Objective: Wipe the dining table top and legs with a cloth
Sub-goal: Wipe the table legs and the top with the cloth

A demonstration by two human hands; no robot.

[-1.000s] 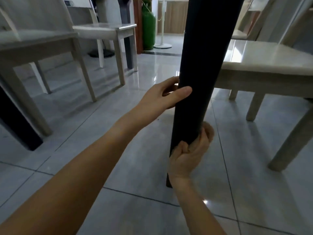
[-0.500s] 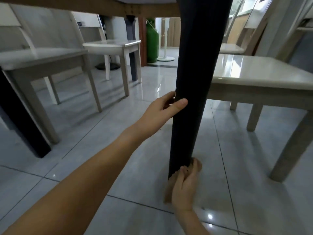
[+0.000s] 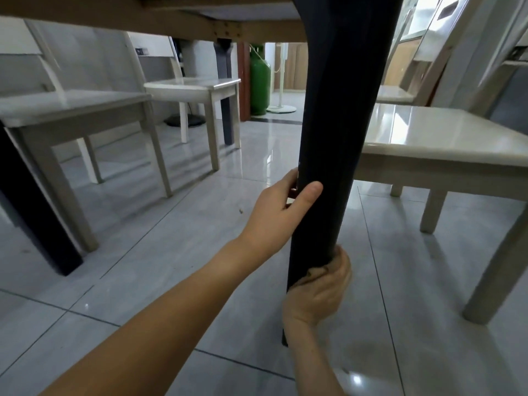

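Holding the black table leg (image 3: pixel 340 132) mid-frame.
Above, left hand (image 3: pixel 278 217) wraps it; below, right hand (image 3: pixel 317 295) clutches tan cloth (image 3: pixel 315 272) against it.

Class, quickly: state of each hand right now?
Left hand: closed around the round black table leg.
Right hand: closed, pressing a tan cloth against that leg.

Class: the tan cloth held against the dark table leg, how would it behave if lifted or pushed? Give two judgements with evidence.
Probably floppy: the cloth bunches in wrinkles inside the right hand and moulds to the round table leg. Likely light, since one hand nearly covers it.
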